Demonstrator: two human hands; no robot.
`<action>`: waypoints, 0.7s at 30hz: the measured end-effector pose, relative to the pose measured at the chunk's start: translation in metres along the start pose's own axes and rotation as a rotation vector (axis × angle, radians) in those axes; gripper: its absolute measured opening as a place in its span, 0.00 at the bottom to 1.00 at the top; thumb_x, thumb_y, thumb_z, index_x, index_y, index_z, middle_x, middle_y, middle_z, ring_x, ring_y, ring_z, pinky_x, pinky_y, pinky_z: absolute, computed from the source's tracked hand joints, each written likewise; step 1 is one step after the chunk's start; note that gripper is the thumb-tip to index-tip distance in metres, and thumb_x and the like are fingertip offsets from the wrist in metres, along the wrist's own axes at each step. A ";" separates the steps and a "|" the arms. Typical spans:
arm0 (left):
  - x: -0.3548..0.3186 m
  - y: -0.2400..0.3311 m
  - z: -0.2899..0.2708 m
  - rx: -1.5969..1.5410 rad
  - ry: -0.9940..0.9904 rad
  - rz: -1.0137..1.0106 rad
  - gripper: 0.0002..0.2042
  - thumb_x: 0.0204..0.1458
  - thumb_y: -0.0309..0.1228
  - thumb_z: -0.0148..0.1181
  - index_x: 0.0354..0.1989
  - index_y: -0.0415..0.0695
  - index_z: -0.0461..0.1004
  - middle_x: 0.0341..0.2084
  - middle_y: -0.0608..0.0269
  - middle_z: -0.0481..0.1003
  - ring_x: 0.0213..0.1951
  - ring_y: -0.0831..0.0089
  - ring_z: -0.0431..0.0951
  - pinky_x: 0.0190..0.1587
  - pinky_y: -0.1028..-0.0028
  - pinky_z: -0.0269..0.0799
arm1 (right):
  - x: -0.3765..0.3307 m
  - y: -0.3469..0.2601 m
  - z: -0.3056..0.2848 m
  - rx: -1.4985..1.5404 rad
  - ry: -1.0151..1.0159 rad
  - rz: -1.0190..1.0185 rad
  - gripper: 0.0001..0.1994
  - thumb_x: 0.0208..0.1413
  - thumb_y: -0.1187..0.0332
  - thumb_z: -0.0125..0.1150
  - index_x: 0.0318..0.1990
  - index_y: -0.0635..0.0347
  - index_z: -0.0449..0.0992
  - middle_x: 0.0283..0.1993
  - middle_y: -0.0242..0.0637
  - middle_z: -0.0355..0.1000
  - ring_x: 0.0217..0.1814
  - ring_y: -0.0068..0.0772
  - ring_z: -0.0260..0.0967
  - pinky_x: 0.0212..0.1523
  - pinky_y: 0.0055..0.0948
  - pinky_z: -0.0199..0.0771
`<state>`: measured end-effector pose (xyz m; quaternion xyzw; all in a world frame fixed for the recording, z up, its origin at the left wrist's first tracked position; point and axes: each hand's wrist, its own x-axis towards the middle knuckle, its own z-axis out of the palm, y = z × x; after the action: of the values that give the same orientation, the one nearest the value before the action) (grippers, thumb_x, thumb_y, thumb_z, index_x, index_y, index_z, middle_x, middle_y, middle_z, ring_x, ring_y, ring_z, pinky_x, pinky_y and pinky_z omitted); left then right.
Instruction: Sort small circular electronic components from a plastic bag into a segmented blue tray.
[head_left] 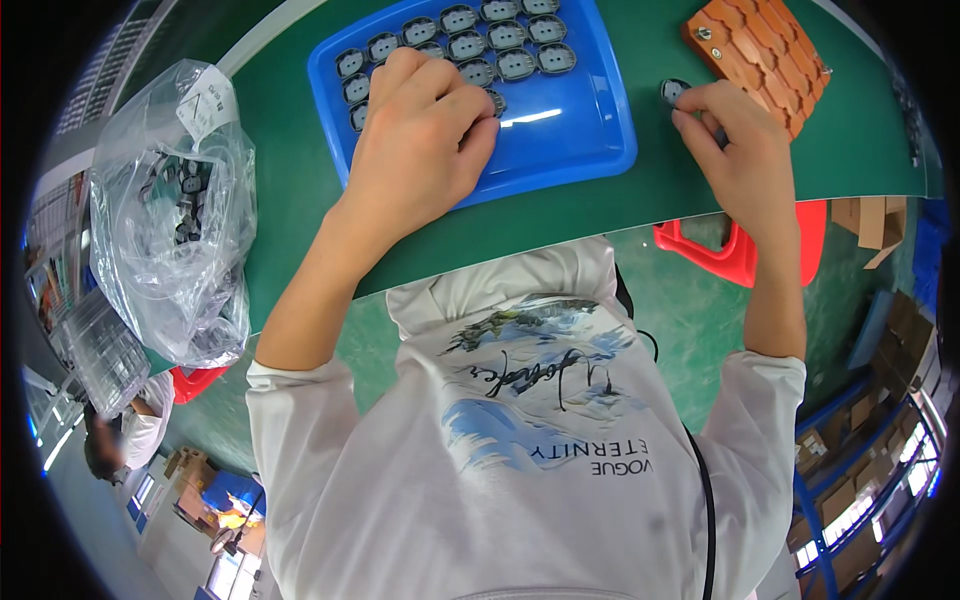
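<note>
A blue tray (570,120) lies on the green table, with rows of small grey-black oval plastic parts (466,45) in its far and left portions. Over the tray, my left hand (425,125) is closed with curled fingers. One oval part shows beside its fingertips, but what those fingers hold is hidden. To the right of the tray, my right hand (740,140) pinches a single dark oval part (674,92) between thumb and forefinger, just above the table. Something dark also shows beneath its curled fingers, too covered to name.
An orange-brown block with a scale-like pattern (765,55) lies at the far right. A clear plastic bag (170,230) with dark parts inside stands at the left. A red stool (705,250) is below the table's near edge. Another person (125,435) is visible at the lower left.
</note>
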<state>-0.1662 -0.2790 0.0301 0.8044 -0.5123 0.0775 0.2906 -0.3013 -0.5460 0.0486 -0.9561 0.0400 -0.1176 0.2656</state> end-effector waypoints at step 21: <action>-0.028 0.001 -0.021 -0.053 0.116 -0.190 0.09 0.39 0.26 0.73 0.30 0.45 0.81 0.31 0.66 0.74 0.42 0.60 0.70 0.47 0.63 0.69 | 0.057 -0.044 0.043 -0.169 -0.247 -0.599 0.04 0.53 0.71 0.65 0.33 0.57 0.76 0.33 0.34 0.67 0.30 0.39 0.72 0.29 0.38 0.71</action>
<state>-0.1769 -0.2464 0.0357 0.8355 -0.4179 0.0823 0.3472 -0.2348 -0.4954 0.0475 -0.9510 -0.2658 -0.0700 0.1416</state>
